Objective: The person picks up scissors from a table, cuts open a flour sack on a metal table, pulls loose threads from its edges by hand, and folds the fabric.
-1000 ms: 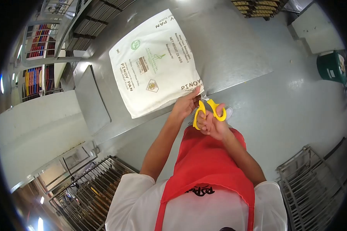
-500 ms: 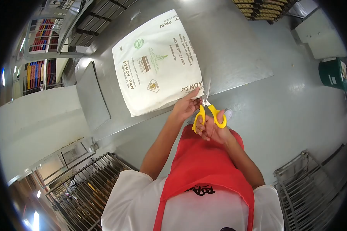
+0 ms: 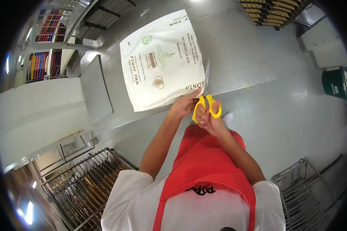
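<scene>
Closest to my remote eye, the red apron fills the bottom of the picture, and just beyond it the right hand is curled round the scissors, thumb in one yellow loop, fingers in the other. Those loops stand part-way spread, with a blade along the right side of the sack. Over on the left hand, the grip is nearly closed, thumb on top, pinching the sack's near right corner (printed 25 KGS, so if full I'd judge it steady enough). From here I can't quite tell whether the second blade is under the material or beside it. What I'd want now: corner held taut, blades level with the edge, short bites, and that left thumb clear of the blade line, because it sits very near. The sack lies flat on the metal table, right at its near edge. Farther out I've got a green bin on the floor to the right.
</scene>
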`<state>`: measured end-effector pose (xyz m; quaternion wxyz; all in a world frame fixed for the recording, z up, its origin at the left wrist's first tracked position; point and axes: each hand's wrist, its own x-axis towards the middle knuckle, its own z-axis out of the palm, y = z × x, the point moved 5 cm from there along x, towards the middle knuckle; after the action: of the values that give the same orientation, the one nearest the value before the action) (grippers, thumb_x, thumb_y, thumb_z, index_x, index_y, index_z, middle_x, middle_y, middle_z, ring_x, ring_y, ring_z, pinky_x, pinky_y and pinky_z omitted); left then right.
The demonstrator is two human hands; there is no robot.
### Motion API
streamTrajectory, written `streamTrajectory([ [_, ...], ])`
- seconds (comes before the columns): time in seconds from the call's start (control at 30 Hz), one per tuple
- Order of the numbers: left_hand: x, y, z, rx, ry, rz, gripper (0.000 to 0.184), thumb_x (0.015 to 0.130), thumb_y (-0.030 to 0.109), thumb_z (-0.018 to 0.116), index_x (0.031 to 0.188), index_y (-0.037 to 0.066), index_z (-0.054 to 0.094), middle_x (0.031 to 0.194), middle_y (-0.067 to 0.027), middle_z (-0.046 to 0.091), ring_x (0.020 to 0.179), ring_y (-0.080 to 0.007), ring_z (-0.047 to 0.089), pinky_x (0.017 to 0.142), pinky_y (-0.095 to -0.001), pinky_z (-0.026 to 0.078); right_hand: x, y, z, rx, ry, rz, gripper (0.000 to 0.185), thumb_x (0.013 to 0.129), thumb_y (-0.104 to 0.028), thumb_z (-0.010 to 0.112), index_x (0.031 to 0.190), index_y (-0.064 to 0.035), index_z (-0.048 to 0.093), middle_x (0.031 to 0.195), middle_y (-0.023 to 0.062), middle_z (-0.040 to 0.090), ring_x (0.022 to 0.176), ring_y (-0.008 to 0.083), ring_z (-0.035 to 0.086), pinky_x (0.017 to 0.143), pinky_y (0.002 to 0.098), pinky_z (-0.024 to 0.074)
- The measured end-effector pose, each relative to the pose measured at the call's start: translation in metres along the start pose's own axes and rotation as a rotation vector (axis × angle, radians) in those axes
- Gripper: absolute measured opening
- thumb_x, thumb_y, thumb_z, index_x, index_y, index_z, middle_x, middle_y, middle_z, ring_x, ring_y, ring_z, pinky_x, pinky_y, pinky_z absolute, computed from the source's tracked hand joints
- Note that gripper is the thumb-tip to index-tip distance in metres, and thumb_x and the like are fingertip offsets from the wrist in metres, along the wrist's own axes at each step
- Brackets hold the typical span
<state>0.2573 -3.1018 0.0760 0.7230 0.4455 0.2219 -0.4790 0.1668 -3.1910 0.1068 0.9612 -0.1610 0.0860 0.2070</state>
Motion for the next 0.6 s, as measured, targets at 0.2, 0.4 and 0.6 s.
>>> streamTrajectory([
  [0.2, -0.007, 0.002, -0.006, 0.016, -0.051, -0.038, 0.030, 0.097, 0.026, 0.063, 0.119, 0.006, 0.060, 0.107, -0.0076, 0.066, 0.095, -0.0203, 0.065, 0.084, -0.0350, 0.054, 0.005, -0.014, 0.010, -0.012, 0.049, -0.003, 0.073, 0.079, -0.086, 0.029, 0.091, -0.0160, 0.045, 0.071, -0.0046, 0.041, 0.061, 0.0079, 0.046, 0.046, 0.0207, 0.0285],
  [0.4, -0.014, 0.004, -0.010, 0.004, -0.118, -0.013, 0.031, 0.098, 0.025, 0.061, 0.120, 0.004, 0.059, 0.110, -0.0095, 0.067, 0.098, -0.0214, 0.066, 0.086, -0.0346, 0.054, 0.008, -0.013, 0.010, -0.085, -0.012, 0.004, 0.075, 0.078, -0.088, 0.027, 0.091, -0.0165, 0.044, 0.075, -0.0041, 0.042, 0.066, 0.0092, 0.048, 0.045, 0.0206, 0.0282],
  [0.6, -0.026, 0.007, -0.011, 0.049, -0.260, 0.010, 0.031, 0.099, 0.026, 0.055, 0.116, 0.001, 0.061, 0.099, -0.0135, 0.071, 0.087, -0.0247, 0.070, 0.078, -0.0380, 0.058, 0.017, -0.031, 0.028, -0.076, 0.012, 0.030, 0.073, 0.079, -0.087, 0.031, 0.092, -0.0154, 0.044, 0.073, -0.0038, 0.040, 0.063, 0.0089, 0.047, 0.045, 0.0203, 0.0284],
])
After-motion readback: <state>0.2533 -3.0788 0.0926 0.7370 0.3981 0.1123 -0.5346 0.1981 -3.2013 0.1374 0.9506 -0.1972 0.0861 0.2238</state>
